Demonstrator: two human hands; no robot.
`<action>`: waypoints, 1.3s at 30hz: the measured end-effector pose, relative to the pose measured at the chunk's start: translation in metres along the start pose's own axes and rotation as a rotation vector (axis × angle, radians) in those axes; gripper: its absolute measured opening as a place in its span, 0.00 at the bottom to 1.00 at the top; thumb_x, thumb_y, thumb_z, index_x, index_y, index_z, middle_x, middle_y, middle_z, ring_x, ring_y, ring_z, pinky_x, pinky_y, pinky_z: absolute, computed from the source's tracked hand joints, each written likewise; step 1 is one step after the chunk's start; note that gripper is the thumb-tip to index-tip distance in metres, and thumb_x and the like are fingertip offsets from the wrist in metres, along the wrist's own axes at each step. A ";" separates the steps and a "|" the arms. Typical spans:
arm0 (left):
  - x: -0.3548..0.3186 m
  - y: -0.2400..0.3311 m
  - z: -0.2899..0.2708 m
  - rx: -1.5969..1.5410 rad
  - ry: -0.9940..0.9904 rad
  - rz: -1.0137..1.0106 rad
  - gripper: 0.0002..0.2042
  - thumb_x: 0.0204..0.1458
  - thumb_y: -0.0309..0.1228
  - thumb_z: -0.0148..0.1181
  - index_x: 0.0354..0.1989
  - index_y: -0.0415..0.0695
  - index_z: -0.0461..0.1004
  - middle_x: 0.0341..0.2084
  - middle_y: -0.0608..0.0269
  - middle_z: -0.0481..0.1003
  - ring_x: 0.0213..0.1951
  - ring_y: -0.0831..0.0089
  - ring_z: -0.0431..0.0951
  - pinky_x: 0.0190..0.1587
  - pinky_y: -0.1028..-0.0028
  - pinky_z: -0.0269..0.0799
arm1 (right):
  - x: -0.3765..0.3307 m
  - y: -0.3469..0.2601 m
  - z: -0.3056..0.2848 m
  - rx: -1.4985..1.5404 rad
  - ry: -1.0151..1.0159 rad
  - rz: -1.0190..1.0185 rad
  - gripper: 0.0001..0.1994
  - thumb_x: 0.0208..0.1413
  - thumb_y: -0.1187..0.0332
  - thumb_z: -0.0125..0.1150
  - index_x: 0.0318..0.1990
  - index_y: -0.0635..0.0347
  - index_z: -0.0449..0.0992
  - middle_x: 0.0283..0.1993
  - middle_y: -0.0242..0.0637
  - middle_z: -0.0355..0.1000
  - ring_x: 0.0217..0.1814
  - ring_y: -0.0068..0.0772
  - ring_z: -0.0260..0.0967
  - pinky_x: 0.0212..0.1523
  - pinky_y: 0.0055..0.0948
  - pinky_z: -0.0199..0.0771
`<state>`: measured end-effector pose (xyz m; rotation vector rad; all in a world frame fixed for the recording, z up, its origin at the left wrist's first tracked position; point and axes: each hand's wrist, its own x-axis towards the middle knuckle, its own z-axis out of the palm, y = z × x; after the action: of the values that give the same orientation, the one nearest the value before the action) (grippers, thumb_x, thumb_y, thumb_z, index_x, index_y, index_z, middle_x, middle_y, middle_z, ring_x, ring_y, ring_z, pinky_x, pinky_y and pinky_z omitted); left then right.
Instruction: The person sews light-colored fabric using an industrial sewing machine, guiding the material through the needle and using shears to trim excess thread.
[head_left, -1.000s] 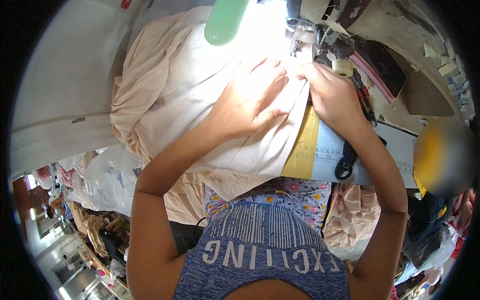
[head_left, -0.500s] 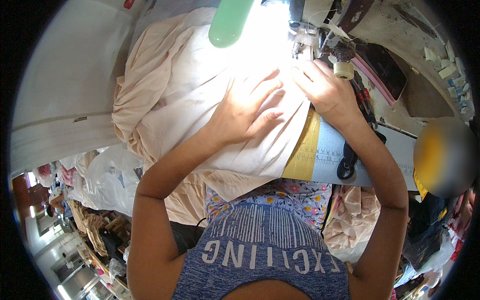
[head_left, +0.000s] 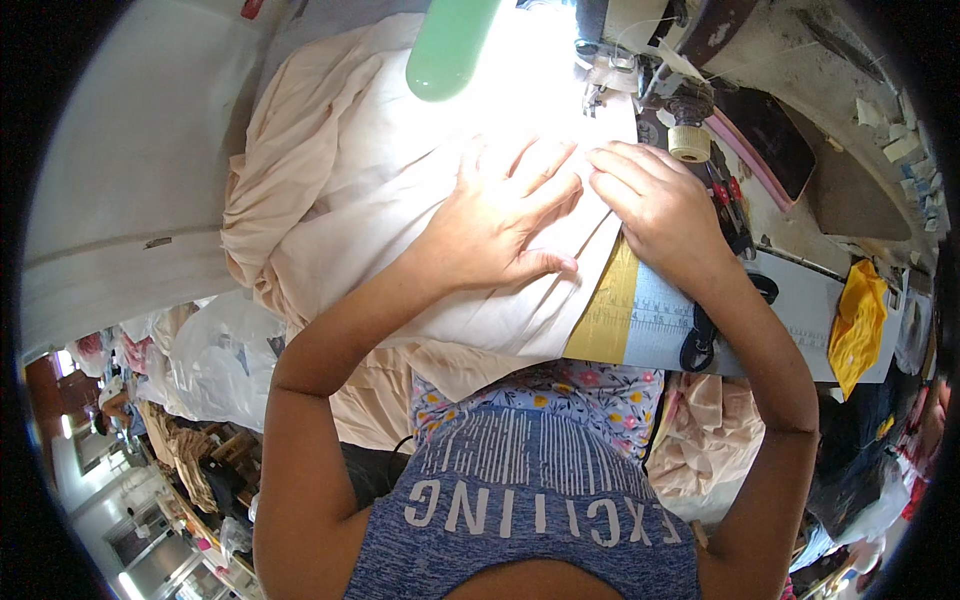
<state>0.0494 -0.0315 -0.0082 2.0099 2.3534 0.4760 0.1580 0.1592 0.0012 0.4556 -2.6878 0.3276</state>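
Note:
A large cream fabric (head_left: 345,190) spreads in folds over the sewing table and hangs down toward my lap. My left hand (head_left: 500,215) lies on it with fingers spread, thumb pointing right. At the fabric's right edge, my right hand (head_left: 662,205) has its fingers bent and pressed together on the cloth; the thumb is hidden. Just beyond the hands is the presser foot (head_left: 593,100) of a sewing machine (head_left: 650,75), with the fabric's edge beside it. Strong glare washes out the cloth around my left fingertips.
A pale green rounded bar (head_left: 450,50) hangs above the fabric. Right of my hand lie red-handled scissors (head_left: 733,195), a phone in a pink case (head_left: 765,140) and a black strap (head_left: 698,340) on a printed ruler (head_left: 660,310). A yellow cloth (head_left: 858,325) hangs at the right.
My right hand has drawn back slightly from the presser foot toward me, and more of the fabric's edge shows there. My left hand has shifted slightly right. The yellow cloth is now plainly visible.

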 end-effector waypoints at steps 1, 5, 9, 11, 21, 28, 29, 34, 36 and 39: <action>0.000 0.001 0.000 0.012 0.000 0.001 0.35 0.43 0.63 0.51 0.50 0.45 0.67 0.58 0.51 0.60 0.60 0.54 0.57 0.57 0.43 0.45 | -0.001 -0.001 0.000 0.001 0.008 0.002 0.15 0.45 0.70 0.52 0.42 0.64 0.73 0.45 0.39 0.71 0.50 0.37 0.69 0.50 0.33 0.69; 0.001 0.004 -0.003 0.036 0.003 0.010 0.34 0.42 0.63 0.52 0.49 0.46 0.67 0.58 0.52 0.60 0.60 0.54 0.57 0.57 0.43 0.46 | -0.004 -0.002 0.001 0.010 0.021 0.015 0.15 0.44 0.70 0.53 0.42 0.63 0.73 0.44 0.39 0.71 0.50 0.39 0.69 0.52 0.35 0.69; 0.001 0.001 -0.006 -0.005 0.002 0.037 0.34 0.41 0.62 0.53 0.49 0.47 0.67 0.58 0.52 0.61 0.59 0.55 0.58 0.56 0.44 0.48 | -0.004 -0.004 0.001 0.082 0.027 0.060 0.14 0.40 0.80 0.55 0.39 0.66 0.74 0.46 0.43 0.73 0.52 0.40 0.69 0.52 0.36 0.70; -0.001 -0.002 -0.006 0.024 -0.032 0.053 0.34 0.42 0.61 0.54 0.50 0.46 0.66 0.57 0.52 0.61 0.59 0.55 0.59 0.56 0.46 0.49 | -0.004 -0.006 -0.001 0.067 0.016 0.063 0.14 0.40 0.80 0.55 0.39 0.65 0.74 0.46 0.43 0.73 0.52 0.40 0.70 0.52 0.36 0.70; 0.000 -0.004 -0.004 -0.118 -0.006 0.066 0.37 0.42 0.59 0.55 0.51 0.39 0.66 0.57 0.50 0.62 0.58 0.53 0.60 0.57 0.54 0.55 | -0.007 -0.011 0.002 -0.050 -0.002 0.013 0.11 0.46 0.68 0.52 0.37 0.59 0.71 0.42 0.38 0.70 0.51 0.38 0.68 0.53 0.33 0.69; 0.005 -0.007 -0.009 -0.035 -0.095 0.070 0.38 0.43 0.57 0.57 0.55 0.38 0.64 0.61 0.53 0.59 0.60 0.48 0.58 0.60 0.51 0.52 | -0.006 -0.013 0.002 -0.094 0.007 0.039 0.11 0.45 0.68 0.52 0.37 0.60 0.72 0.42 0.39 0.70 0.51 0.38 0.68 0.53 0.34 0.69; 0.005 -0.008 -0.008 -0.040 -0.093 0.069 0.38 0.43 0.57 0.56 0.56 0.38 0.64 0.61 0.53 0.59 0.60 0.48 0.58 0.60 0.50 0.51 | -0.005 -0.012 0.002 -0.091 0.011 0.041 0.11 0.45 0.68 0.52 0.37 0.60 0.72 0.42 0.39 0.70 0.51 0.39 0.69 0.53 0.34 0.69; 0.008 -0.014 -0.001 -0.065 0.011 0.073 0.35 0.43 0.59 0.55 0.52 0.42 0.65 0.57 0.53 0.62 0.60 0.51 0.59 0.58 0.45 0.50 | -0.002 -0.007 0.005 -0.067 0.037 0.060 0.11 0.45 0.70 0.52 0.38 0.60 0.73 0.43 0.39 0.71 0.50 0.38 0.69 0.52 0.33 0.70; 0.009 -0.015 -0.001 -0.059 0.006 0.073 0.35 0.43 0.59 0.55 0.52 0.42 0.65 0.57 0.52 0.62 0.60 0.51 0.59 0.58 0.45 0.49 | -0.001 -0.005 0.005 -0.069 0.042 0.064 0.12 0.45 0.70 0.52 0.38 0.60 0.73 0.43 0.39 0.71 0.50 0.38 0.69 0.52 0.33 0.70; 0.012 -0.014 -0.005 -0.001 -0.035 0.064 0.37 0.46 0.56 0.54 0.56 0.37 0.64 0.60 0.52 0.60 0.60 0.48 0.58 0.60 0.50 0.50 | -0.001 -0.001 0.006 -0.081 0.037 0.058 0.12 0.45 0.70 0.53 0.39 0.60 0.73 0.44 0.38 0.71 0.50 0.37 0.70 0.50 0.33 0.71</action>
<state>0.0328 -0.0232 -0.0050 2.0801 2.2745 0.4399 0.1572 0.1564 -0.0041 0.3452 -2.6705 0.2404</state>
